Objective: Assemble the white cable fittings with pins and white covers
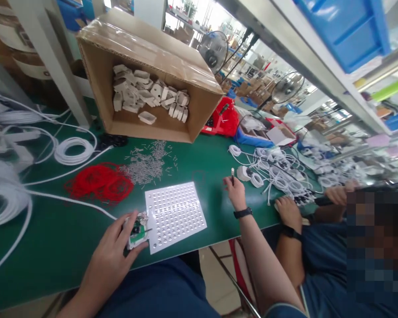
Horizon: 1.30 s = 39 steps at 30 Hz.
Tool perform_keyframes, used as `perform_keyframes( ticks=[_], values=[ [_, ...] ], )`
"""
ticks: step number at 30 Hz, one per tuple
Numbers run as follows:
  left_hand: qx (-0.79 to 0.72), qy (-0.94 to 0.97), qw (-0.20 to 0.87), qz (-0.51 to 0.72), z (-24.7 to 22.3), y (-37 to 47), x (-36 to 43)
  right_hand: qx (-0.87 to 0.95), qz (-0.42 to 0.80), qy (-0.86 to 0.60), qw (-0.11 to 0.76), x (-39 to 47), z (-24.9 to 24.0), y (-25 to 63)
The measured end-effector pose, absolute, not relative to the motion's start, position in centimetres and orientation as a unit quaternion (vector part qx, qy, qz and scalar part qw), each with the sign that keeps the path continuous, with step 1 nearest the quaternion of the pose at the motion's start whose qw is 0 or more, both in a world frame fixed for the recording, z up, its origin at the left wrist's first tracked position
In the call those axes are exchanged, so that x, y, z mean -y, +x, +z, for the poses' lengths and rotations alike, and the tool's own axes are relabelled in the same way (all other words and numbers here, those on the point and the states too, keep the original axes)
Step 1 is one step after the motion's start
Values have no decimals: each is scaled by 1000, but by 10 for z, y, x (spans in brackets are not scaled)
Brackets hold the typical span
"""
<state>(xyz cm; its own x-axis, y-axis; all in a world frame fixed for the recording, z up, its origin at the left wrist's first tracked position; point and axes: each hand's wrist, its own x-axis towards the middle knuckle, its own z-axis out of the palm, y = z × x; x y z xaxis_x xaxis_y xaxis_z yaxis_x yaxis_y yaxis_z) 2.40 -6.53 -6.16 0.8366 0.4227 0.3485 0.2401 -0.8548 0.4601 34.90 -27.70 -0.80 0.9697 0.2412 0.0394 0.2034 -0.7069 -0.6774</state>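
Observation:
My left hand [117, 240] holds a white plastic housing with a green circuit board [138, 229] in it, just above the front of the bench. The fingers wrap its left side and the thumb is below. A white cable runs to the housing from the left. Right beside it lies a white sheet [175, 216] with rows of small round clear bumps. My right hand [236, 192], a dark watch on its wrist, is closed around a slim dark thing with a pale tip [232, 171], held upright right of the sheet. Its exact kind is unclear.
Red rubber-band-like loops [99, 182] and a heap of small screws [146, 168] lie on the green bench [215, 154]. Behind them a cardboard box [152, 44] holds white housings. Coiled white cables [74, 150] lie left, more [278, 170] right, near a co-worker's hand [289, 214].

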Motion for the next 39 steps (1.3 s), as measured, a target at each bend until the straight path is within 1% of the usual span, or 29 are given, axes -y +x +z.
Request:
perform_keyframes(
  ticks=[2, 6, 9, 14, 17, 22, 26, 29, 31, 35, 37, 39],
  values=[
    [-190, 937, 206, 210, -61, 24, 66, 155, 37, -931, 328, 267, -7, 360],
    [-256, 920, 247, 166, -56, 24, 66, 176, 63, -950, 249, 237, -11, 375],
    [-234, 922, 249, 181, -55, 22, 67, 167, 70, -962, 205, 221, -16, 377],
    [-177, 942, 187, 217, -57, 22, 67, 157, 69, -970, 172, 214, -18, 374],
    [-164, 946, 175, 219, -57, 23, 67, 151, 86, -972, 157, 213, -23, 366],
    [-175, 942, 194, 211, -56, 23, 67, 142, 73, -978, 136, 204, -32, 349],
    [-218, 930, 248, 163, -46, 24, 66, 176, 47, -975, 129, 200, -28, 339],
    [-281, 898, 319, 115, -34, 27, 65, 239, 19, -961, 137, 202, -12, 335],
    [-302, 866, 383, 110, -29, 29, 64, 287, 6, -947, 147, 202, 6, 332],
    [-294, 791, 513, 160, -28, 33, 59, 408, -28, -894, 183, 198, 64, 312],
    [-277, 769, 544, 189, -30, 33, 56, 471, -40, -858, 203, 196, 98, 289],
    [-258, 766, 547, 215, -29, 33, 53, 521, -4, -827, 212, 195, 128, 256]
  ],
)
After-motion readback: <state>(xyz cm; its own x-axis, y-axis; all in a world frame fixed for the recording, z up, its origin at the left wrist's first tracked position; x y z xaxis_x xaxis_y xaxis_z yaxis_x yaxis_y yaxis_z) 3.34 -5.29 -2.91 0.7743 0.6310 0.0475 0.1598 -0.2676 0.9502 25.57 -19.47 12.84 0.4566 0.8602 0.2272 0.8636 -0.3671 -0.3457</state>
